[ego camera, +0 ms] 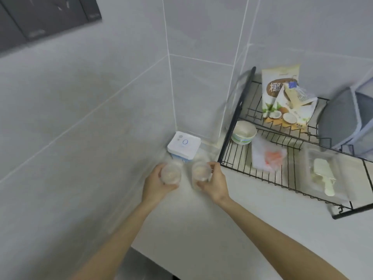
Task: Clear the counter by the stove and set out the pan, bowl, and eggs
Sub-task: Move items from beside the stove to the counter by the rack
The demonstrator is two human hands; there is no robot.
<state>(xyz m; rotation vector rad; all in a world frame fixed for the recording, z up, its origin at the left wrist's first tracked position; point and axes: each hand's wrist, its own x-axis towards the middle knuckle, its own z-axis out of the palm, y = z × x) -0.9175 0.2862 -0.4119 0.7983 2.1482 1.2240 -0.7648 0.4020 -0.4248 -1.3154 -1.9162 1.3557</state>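
Each hand wraps a clear glass at the counter's back corner: left hand (156, 183) on the left glass (171, 174), right hand (215, 183) on the right glass (201, 172). Glasses look light, slippery, breakable; hold them mid-wall.

On the pale stone counter (232, 229), two small clear glass cups (171, 174) stand side by side near the far corner, the left hand (156, 185) around one, the right hand (216, 184) around the other. Just behind them sits a white rectangular box (183, 145). To the right stands a black wire rack (282, 158) holding a white paper bowl (243, 132) and, farther back, a coconut-print snack bag (282, 98).
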